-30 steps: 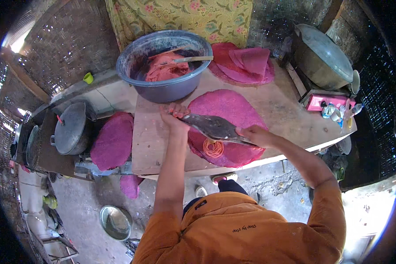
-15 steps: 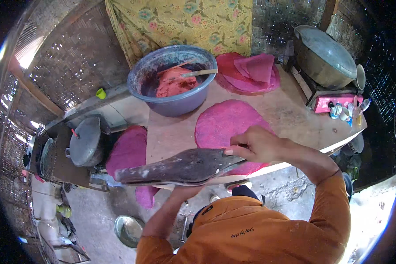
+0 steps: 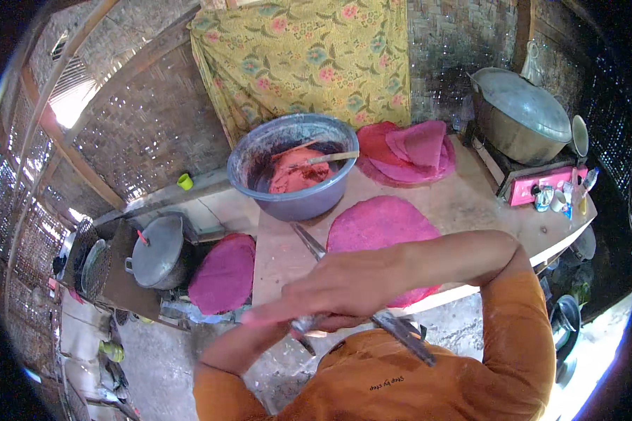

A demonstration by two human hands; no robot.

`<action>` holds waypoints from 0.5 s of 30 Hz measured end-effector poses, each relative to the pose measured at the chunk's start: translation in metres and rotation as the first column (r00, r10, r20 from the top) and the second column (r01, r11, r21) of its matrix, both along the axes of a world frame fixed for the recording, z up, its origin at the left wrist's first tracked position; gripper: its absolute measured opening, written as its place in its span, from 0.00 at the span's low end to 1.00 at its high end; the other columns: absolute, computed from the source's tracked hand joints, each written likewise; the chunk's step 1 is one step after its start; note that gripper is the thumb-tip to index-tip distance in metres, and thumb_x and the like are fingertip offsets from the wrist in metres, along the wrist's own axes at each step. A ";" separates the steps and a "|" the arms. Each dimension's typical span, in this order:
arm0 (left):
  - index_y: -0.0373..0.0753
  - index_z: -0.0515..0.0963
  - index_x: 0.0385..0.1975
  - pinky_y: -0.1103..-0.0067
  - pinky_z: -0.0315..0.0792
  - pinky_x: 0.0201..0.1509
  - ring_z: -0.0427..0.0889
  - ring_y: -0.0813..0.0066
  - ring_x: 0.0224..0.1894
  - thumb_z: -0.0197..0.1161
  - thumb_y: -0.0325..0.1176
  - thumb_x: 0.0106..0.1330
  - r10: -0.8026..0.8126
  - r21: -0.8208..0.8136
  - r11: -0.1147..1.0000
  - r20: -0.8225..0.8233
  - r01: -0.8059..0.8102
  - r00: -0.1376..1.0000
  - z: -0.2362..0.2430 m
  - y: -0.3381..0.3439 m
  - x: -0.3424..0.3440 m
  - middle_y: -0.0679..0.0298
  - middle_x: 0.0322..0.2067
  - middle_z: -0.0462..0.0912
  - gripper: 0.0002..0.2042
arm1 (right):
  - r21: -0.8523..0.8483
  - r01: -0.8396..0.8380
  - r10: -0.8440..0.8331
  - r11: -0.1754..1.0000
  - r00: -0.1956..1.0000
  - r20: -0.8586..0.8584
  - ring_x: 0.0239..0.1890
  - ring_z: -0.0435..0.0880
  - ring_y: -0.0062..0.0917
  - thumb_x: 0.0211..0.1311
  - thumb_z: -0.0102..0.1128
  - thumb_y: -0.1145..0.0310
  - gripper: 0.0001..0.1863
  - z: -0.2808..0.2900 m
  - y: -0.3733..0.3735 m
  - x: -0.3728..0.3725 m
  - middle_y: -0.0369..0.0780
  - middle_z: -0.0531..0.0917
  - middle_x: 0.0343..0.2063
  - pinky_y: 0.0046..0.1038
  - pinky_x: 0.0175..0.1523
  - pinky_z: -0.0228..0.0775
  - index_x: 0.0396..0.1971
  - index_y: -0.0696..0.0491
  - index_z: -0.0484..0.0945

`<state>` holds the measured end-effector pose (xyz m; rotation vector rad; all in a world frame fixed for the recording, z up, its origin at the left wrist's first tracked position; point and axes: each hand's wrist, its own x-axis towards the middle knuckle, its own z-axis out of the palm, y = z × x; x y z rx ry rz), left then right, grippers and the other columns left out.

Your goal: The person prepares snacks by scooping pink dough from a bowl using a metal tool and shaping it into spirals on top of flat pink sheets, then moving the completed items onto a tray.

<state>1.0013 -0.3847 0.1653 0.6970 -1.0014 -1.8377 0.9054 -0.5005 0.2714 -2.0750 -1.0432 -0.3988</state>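
My blurred right hand (image 3: pixel 344 284) crossed over the dark tool (image 3: pixel 406 339), mostly on my side of the pink disc (image 3: pixel 379 223); I couldn't tell whether its fingers gripped. My left hand (image 3: pixel 279 332), largely hidden beneath, showed no clear hold.

Sheet (image 3: pixel 383 223) on table (image 3: pixel 481 200), basin (image 3: pixel 298 203) behind-left

Small dark lettering (image 3: pixel 387 384) (one short line, upside down) on orange shirt (image 3: pixel 456 384).

Dark grey flat piece (image 3: pixel 404 338), thin, seen near edge-on, lighter grey at far end. Slanted: far end beyond and left of right hand (image 3: pixel 354 284), near end rightward, bodyward. Middle hidden behind hand; grip unclear.
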 end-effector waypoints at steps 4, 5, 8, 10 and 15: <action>0.41 0.75 0.31 0.77 0.69 0.31 0.74 0.78 0.24 0.63 0.30 0.56 0.355 -0.366 0.919 0.606 -0.146 0.711 0.042 -0.009 0.004 0.69 0.24 0.76 0.06 | -0.037 0.414 -0.405 0.909 0.861 -0.308 0.33 0.78 0.40 0.59 0.51 0.72 0.22 0.017 -0.016 0.003 0.47 0.76 0.32 0.40 0.36 0.70 0.53 0.49 0.58; 0.41 0.75 0.32 0.76 0.71 0.32 0.76 0.77 0.25 0.63 0.30 0.55 0.435 -0.425 0.890 0.678 -0.167 0.593 0.039 -0.013 0.011 0.68 0.25 0.79 0.06 | -0.008 0.603 -0.570 0.798 0.750 -0.334 0.32 0.78 0.36 0.60 0.49 0.73 0.19 0.016 -0.021 0.011 0.44 0.75 0.32 0.38 0.34 0.71 0.51 0.51 0.59; 0.40 0.75 0.32 0.78 0.72 0.35 0.77 0.77 0.31 0.65 0.30 0.53 0.618 -0.595 0.786 0.758 -0.169 0.206 0.006 -0.009 0.039 0.66 0.27 0.79 0.08 | 0.270 0.664 -0.703 0.697 0.707 0.075 0.25 0.74 0.30 0.61 0.48 0.75 0.18 -0.005 -0.062 0.035 0.40 0.72 0.29 0.34 0.29 0.68 0.50 0.51 0.58; 0.39 0.73 0.33 0.80 0.71 0.36 0.77 0.79 0.33 0.64 0.26 0.53 0.478 -0.504 0.858 0.855 -0.102 -0.204 0.022 -0.002 0.052 0.66 0.29 0.78 0.09 | 0.460 0.688 -0.787 0.561 0.616 0.038 0.19 0.69 0.22 0.62 0.47 0.75 0.16 0.001 -0.096 0.030 0.36 0.69 0.25 0.28 0.23 0.63 0.49 0.49 0.60; 0.36 0.73 0.36 0.78 0.72 0.39 0.78 0.74 0.36 0.65 0.26 0.54 0.904 -0.581 0.379 0.400 -0.720 0.153 -0.026 0.013 0.126 0.63 0.34 0.78 0.11 | 0.967 0.256 -0.652 -0.001 0.733 -0.195 0.12 0.61 0.15 0.66 0.44 0.66 0.07 0.048 -0.167 0.017 0.31 0.63 0.16 0.23 0.15 0.58 0.41 0.45 0.62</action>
